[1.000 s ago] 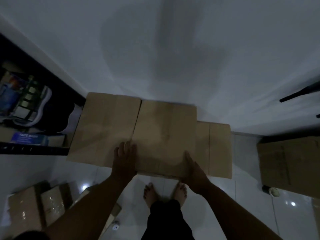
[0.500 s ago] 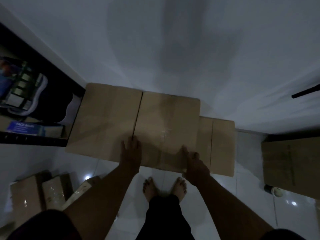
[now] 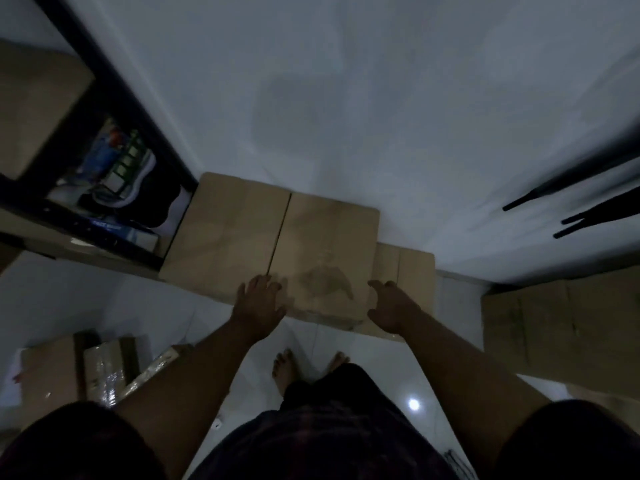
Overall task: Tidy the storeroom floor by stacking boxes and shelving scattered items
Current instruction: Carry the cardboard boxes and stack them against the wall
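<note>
Cardboard box (image 3: pixel 277 237) sits atop a lower box (image 3: pixel 414 268), left hand (image 3: pixel 258 306) flat on its top, fingers spread, right hand (image 3: pixel 389 306) loose-fingered at its right edge.

A plain grey-white painted wall (image 3: pixel 381 98) fills the far side, with a soft dark shadow (image 3: pixel 294 109) blotched across its middle. Three thin black rods (image 3: pixel 568 181) slant in from the far right, their ends pointing left. Glossy white floor tiles (image 3: pixel 145 306) lie near, and a small round light reflection (image 3: pixel 413 404) glints on them at the near right.
</note>
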Demonstrator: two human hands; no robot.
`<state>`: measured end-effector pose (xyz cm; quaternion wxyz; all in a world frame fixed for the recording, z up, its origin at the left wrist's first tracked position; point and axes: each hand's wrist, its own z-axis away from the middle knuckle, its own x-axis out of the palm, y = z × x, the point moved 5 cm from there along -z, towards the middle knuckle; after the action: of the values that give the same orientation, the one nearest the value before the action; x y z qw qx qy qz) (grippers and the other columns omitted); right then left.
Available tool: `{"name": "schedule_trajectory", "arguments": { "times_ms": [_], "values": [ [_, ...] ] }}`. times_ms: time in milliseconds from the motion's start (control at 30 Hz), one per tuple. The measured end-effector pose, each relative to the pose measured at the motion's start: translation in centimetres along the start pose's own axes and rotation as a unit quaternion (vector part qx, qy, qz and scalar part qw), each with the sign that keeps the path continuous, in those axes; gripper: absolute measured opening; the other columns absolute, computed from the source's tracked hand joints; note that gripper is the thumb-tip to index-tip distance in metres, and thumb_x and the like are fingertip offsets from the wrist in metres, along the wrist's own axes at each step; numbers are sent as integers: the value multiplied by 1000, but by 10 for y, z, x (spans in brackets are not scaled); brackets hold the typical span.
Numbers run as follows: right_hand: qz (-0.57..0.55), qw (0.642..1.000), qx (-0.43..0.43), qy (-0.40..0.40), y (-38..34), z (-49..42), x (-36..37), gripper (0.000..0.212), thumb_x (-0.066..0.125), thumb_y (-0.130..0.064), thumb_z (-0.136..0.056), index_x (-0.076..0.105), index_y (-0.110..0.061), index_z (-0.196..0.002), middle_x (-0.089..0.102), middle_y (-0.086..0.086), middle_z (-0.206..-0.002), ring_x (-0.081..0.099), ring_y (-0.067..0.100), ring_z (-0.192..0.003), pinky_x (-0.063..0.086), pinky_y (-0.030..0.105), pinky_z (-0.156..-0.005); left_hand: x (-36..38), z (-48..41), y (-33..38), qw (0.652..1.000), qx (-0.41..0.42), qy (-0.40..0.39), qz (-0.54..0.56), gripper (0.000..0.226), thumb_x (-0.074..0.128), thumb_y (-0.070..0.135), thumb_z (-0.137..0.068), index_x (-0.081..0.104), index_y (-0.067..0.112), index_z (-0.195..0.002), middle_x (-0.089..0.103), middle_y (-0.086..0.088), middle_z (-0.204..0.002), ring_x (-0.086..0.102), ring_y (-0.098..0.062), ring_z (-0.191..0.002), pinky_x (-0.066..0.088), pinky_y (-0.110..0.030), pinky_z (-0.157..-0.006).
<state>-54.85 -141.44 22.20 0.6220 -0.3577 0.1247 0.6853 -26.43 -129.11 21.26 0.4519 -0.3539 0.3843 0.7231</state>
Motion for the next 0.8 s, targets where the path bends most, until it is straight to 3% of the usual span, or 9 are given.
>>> {"name": "schedule_trajectory", "arguments": {
  "times_ms": [133,267,400,567,700,800],
  "values": [
    [44,998,-31,-18,-8,16,-11,68,59,-31,-100,29,-19,-160,46,15,-153,42,31,-142,40,38,-112,-12,29,-6,999,27,25,27,61,54,54,-96,45,22,-146,34,-7,-159,25,-27,-149,25,-52,-119],
    [104,993,-54,-32,-12,25,-15,60,54,-31,-103,32,-17,-157,66,14,-129,56,27,-127,46,37,-104,-22,61,-19,997,5,46,58,71,53,57,-91,46,16,-148,36,-13,-158,31,-30,-146,30,-49,-118],
    [162,982,-88,-35,-13,26,-26,60,52,-36,-103,33,-21,-158,63,11,-134,52,25,-133,45,40,-108,-22,89,-33,990,-64,82,91,62,62,49,-95,48,18,-147,38,-11,-156,33,-29,-145,33,-43,-117],
    [202,965,-164,-37,-19,38,-35,59,52,-40,-104,33,-25,-158,53,11,-148,51,29,-134,45,37,-107,0,149,-35,960,-193,144,143,62,65,52,-92,55,16,-140,44,-14,-151,36,-32,-142,39,-47,-112],
    [197,957,-211,-31,-19,49,-28,66,55,-44,-102,28,-24,-160,49,13,-149,52,30,-133,46,40,-106,41,205,-22,925,-278,204,161,66,56,62,-81,67,13,-124,56,-20,-135,46,-37,-133,43,-47,-106],
    [192,948,-254,-8,-24,59,-14,70,58,-48,-98,29,-25,-158,50,14,-146,53,32,-131,48,43,-104,79,246,-9,910,-305,220,176,71,42,74,-88,67,15,-120,60,-15,-129,51,-35,-127,43,-44,-107]
  ]
}}
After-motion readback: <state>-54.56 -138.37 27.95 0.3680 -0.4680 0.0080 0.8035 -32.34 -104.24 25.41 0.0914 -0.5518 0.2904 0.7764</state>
